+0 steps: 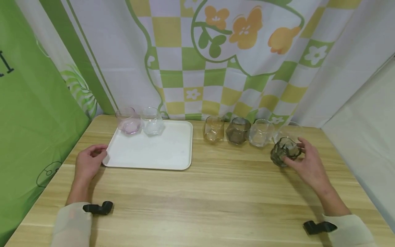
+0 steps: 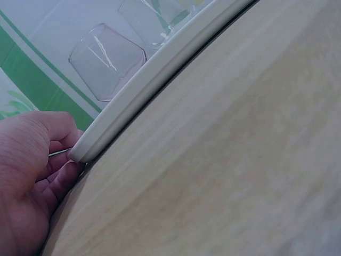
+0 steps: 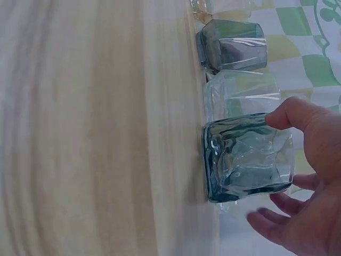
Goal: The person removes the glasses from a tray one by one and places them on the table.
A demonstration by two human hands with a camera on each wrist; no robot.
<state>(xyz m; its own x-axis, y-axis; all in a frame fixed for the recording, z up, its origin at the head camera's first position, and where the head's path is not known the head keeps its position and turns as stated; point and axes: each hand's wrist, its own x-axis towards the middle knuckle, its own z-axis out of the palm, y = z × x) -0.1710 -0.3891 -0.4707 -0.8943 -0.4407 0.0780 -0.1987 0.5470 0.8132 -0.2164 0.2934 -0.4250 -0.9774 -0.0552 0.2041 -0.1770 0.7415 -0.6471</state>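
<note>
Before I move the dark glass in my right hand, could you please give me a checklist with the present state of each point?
1. Right hand has the dark glass: ok, thumb and fingers at its sides.
2. Left hand at the white tray: ok, touching the near left corner.
3. Room on the tray: ok, its right part is bare; the pink glass and colourless glass stand at the far left.
4. Dark glass lifted off the table: cannot tell.
5. Dark glass apart from the glass behind: cannot tell, they overlap.

Held glass [image 1: 280, 153] partly hides clear glass [image 1: 291, 130]; curtain [image 1: 216, 56] cropped.
</note>
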